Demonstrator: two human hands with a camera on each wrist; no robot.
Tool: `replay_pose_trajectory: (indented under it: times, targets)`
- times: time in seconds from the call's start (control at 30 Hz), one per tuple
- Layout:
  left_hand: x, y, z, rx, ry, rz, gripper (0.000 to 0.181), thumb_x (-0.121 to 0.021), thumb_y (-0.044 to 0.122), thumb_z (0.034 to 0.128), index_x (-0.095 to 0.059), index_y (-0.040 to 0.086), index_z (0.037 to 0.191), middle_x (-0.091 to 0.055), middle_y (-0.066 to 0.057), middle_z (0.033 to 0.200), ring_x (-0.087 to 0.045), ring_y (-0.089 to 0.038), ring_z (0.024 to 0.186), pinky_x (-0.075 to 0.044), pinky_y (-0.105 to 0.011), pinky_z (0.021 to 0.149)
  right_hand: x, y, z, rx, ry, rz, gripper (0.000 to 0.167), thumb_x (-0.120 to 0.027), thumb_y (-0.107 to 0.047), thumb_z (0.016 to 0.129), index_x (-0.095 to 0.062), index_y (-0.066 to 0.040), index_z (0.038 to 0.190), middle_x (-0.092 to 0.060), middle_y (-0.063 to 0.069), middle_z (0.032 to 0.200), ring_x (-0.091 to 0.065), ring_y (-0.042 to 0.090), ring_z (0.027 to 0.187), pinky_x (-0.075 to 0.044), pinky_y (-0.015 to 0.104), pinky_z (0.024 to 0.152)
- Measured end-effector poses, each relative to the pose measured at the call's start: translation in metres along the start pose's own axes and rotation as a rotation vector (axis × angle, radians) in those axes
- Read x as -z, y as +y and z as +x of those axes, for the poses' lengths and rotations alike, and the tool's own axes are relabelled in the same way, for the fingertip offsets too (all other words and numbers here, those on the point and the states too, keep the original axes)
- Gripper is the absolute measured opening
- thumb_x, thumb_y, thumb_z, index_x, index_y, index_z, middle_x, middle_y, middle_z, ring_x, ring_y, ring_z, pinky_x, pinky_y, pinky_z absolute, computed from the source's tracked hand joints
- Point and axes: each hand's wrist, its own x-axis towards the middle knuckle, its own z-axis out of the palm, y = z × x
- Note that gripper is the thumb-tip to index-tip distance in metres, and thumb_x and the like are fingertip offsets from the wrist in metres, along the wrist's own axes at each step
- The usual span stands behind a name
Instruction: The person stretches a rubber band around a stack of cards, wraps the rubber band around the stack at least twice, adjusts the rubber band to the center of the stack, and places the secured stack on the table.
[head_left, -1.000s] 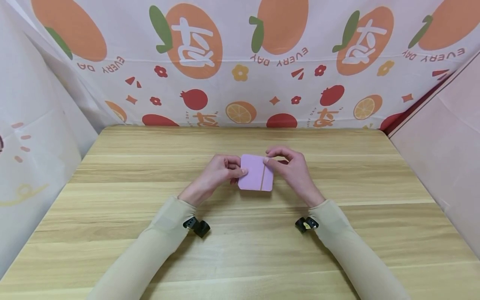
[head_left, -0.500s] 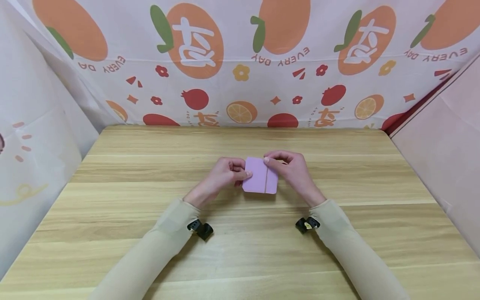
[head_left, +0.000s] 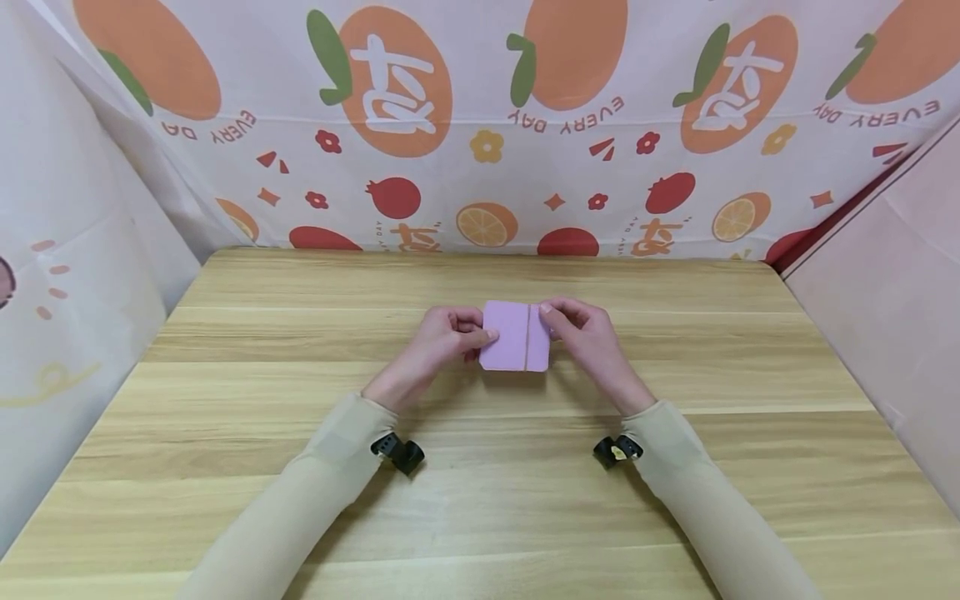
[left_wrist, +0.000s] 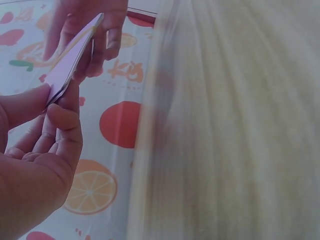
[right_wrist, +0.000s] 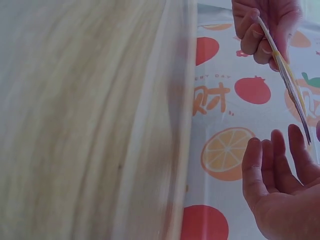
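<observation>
A thin, square stack of lilac cards or sheets (head_left: 504, 337) is held up off the table, with a narrow tan rubber band (head_left: 527, 342) running top to bottom right of its middle. My left hand (head_left: 437, 343) pinches its left edge, thumb on the front and fingers behind. At the upper right corner, my right hand (head_left: 591, 337) has its thumb on the front face and fingers behind. Side-on in the left wrist view, the stack (left_wrist: 69, 67) shows layered edges. The band (right_wrist: 276, 54) also appears in the right wrist view, angled off the stack there.
A wood-grain table (head_left: 480, 500) lies beneath both hands. Behind it hangs a white curtain (head_left: 420, 75) with printed fruit, and pale cloth (head_left: 75, 208) closes the left side. Each wrist wears a small black camera (head_left: 399, 454).
The right thumb has shifted right, off the band to the card stack's upper corner. The band now sits slightly nearer the middle. Both hands have raised the stack a little in the head view.
</observation>
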Motion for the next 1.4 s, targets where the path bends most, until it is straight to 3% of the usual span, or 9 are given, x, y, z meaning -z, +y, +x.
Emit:
replay_pose_trajectory:
  times: [0.13,0.27,0.4,0.53,0.73,0.93,1.23,1.4]
  targets:
    - [0.004,0.003,0.000,0.007,0.030,-0.018,0.008,-0.068,0.006,0.0898,-0.064,-0.001,0.089,-0.062,-0.003,0.071,-0.052,-0.014,0.064,-0.042,-0.026,0.059,0.000,0.001,0.000,-0.030,-0.030,0.026,0.034,-0.062,-0.024,0.098,-0.066,0.003,0.118,-0.065,0.015,0.110,-0.060,0.022,0.094,-0.049,0.053,0.089]
    - [0.009,0.007,-0.001,-0.006,0.068,0.001,0.011,-0.069,0.008,0.0904,-0.064,-0.002,0.090,-0.061,-0.005,0.070,-0.052,-0.018,0.064,-0.044,-0.030,0.061,0.001,0.001,-0.002,-0.087,-0.112,0.012,0.035,-0.065,-0.026,0.096,-0.067,0.001,0.118,-0.065,0.013,0.112,-0.061,0.025,0.098,-0.047,0.053,0.093]
    - [0.013,0.010,-0.001,0.004,0.093,0.022,0.012,-0.069,0.011,0.0918,-0.064,-0.001,0.093,-0.061,-0.006,0.072,-0.053,-0.020,0.066,-0.045,-0.036,0.066,-0.001,0.005,-0.003,-0.121,-0.219,-0.036,0.031,-0.069,-0.028,0.092,-0.070,-0.001,0.108,-0.067,0.011,0.104,-0.059,0.025,0.096,-0.048,0.047,0.090]
    - [0.014,0.011,0.000,0.001,0.097,0.029,0.013,-0.068,0.011,0.0926,-0.064,-0.001,0.095,-0.062,-0.007,0.074,-0.053,-0.021,0.067,-0.046,-0.037,0.067,-0.004,0.007,-0.005,-0.119,-0.264,-0.043,0.028,-0.073,-0.026,0.088,-0.073,-0.004,0.105,-0.069,0.005,0.100,-0.057,0.021,0.095,-0.046,0.039,0.087]
    - [0.012,0.013,-0.003,-0.010,0.129,0.019,0.011,-0.067,0.008,0.0922,-0.063,-0.002,0.092,-0.060,-0.006,0.072,-0.052,-0.018,0.064,-0.045,-0.038,0.067,-0.011,0.007,-0.007,-0.170,-0.244,0.001,0.030,-0.075,-0.024,0.086,-0.073,-0.004,0.109,-0.071,0.010,0.102,-0.059,0.020,0.094,-0.047,0.037,0.087]
    - [0.006,0.014,-0.006,-0.011,0.188,-0.025,0.009,-0.067,0.004,0.0909,-0.061,-0.001,0.089,-0.059,-0.004,0.069,-0.050,-0.015,0.062,-0.042,-0.033,0.064,-0.015,0.005,-0.009,-0.257,-0.229,0.082,0.033,-0.075,-0.022,0.087,-0.072,-0.002,0.113,-0.069,0.017,0.111,-0.060,0.029,0.098,-0.050,0.043,0.088]
    - [0.000,0.010,-0.005,0.009,0.209,-0.081,0.005,-0.065,0.001,0.0908,-0.062,-0.004,0.092,-0.059,-0.003,0.070,-0.051,-0.014,0.063,-0.041,-0.026,0.059,-0.020,0.008,-0.010,-0.238,-0.199,0.091,0.033,-0.076,-0.020,0.086,-0.072,-0.001,0.113,-0.072,0.005,0.099,-0.059,0.025,0.092,-0.051,0.040,0.082]
    - [-0.002,0.009,-0.005,0.003,0.201,-0.073,0.007,-0.066,0.002,0.0904,-0.060,-0.001,0.088,-0.060,-0.003,0.069,-0.051,-0.014,0.062,-0.043,-0.028,0.060,-0.024,0.009,-0.010,-0.240,-0.192,0.095,0.027,-0.076,-0.019,0.086,-0.074,0.001,0.105,-0.070,0.011,0.092,-0.058,0.022,0.085,-0.052,0.038,0.079]
